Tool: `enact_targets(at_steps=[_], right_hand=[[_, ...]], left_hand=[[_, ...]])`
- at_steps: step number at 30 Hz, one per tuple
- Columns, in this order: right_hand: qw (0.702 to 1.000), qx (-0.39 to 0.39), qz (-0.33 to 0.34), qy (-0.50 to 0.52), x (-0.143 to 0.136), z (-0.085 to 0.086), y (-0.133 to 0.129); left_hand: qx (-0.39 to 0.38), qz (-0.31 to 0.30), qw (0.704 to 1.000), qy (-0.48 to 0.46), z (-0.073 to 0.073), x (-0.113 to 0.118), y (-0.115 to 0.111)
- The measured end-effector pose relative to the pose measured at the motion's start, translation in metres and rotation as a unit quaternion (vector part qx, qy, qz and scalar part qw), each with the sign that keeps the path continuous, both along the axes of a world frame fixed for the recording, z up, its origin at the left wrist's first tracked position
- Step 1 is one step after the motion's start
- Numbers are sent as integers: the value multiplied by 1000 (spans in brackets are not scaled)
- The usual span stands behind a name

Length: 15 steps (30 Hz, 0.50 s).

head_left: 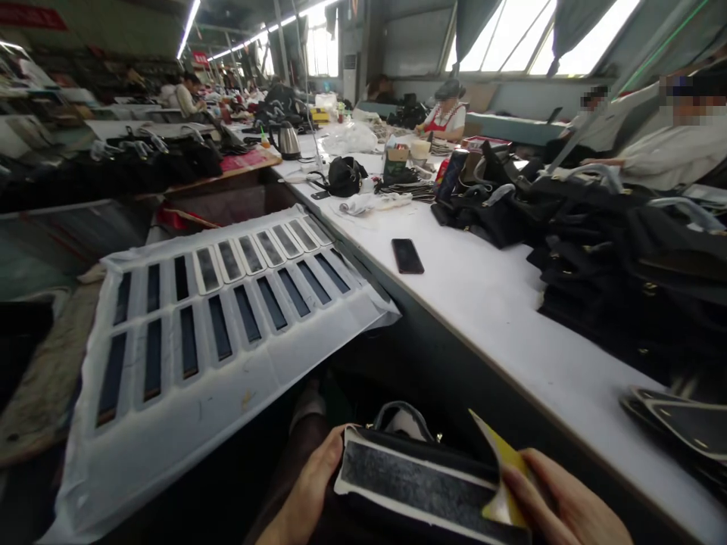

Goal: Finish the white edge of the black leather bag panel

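Note:
A black bag (420,477) lies across my lap, its long base turned up and edged in white. My left hand (310,484) grips the bag's left end, with the thumb at the corner. Between the fingers and thumb of my right hand (562,499) is a bent yellow sheet (503,469), its lower edge against the base's right part. A looped handle (400,412) rises behind the bag. Left of my knees is a white-covered board (250,382) carrying two rows of dark strips, several of them with white borders.
A long white table (482,303) runs along my right, with a phone (407,256) on it. Black bags (653,280) are piled at its right side. Farther back stand a kettle (285,140) and a small black bag (344,178). Several people sit at tables beyond.

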State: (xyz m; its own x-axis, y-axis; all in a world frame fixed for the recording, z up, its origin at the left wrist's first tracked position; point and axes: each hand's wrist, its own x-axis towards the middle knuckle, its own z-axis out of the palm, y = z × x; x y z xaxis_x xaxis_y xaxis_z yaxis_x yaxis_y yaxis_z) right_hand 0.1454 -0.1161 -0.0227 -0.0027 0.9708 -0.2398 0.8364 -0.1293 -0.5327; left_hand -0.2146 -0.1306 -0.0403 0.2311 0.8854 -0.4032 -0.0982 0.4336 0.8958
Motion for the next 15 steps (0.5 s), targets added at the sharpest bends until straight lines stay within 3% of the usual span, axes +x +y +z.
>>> enact_targets(at_steps=[3, 8, 11, 15], right_hand=[[989, 44, 117, -85, -39, 16, 29], [937, 60, 313, -144, -118, 25, 71], [914, 86, 368, -149, -156, 27, 87], [886, 133, 422, -136, -185, 27, 100]], left_hand=[[5, 16, 1000, 7, 2, 2, -1], [12, 34, 999, 8, 1, 5, -3], [20, 38, 999, -7, 3, 5, -3], [42, 54, 998, -15, 2, 7, -4]])
